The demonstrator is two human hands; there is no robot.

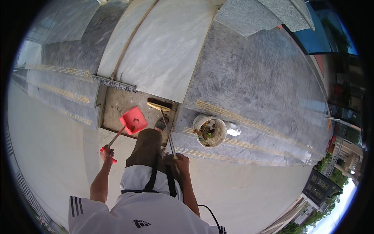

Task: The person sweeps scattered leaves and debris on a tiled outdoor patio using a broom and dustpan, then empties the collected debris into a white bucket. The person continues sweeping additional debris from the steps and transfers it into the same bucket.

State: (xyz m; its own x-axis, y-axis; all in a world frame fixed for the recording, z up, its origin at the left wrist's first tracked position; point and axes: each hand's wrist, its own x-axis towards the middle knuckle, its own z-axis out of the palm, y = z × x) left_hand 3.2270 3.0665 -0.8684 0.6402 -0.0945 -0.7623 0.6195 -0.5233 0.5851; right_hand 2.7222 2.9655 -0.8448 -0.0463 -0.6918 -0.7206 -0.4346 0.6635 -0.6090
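My left hand (106,153) is closed round the handle of a red long-handled dustpan (136,114). Some dark debris lies in its pan, which is over the dirty recessed floor patch ahead of my feet. My right hand (182,163) grips the pole of a broom (159,106) with a yellowish head and dark bristles. The broom head is to the right of the dustpan, apart from it, near the edge of the marble slab. One of my shoes (161,124) shows between the two tools.
A white bucket (198,121) holding leaves and litter stands on the grey steps to the right, beside a white jug (233,129). A wide grey-headed mop or broom (115,83) lies along the pale marble ramp (163,50). Grey steps with gold patterned strips (241,119) flank it.
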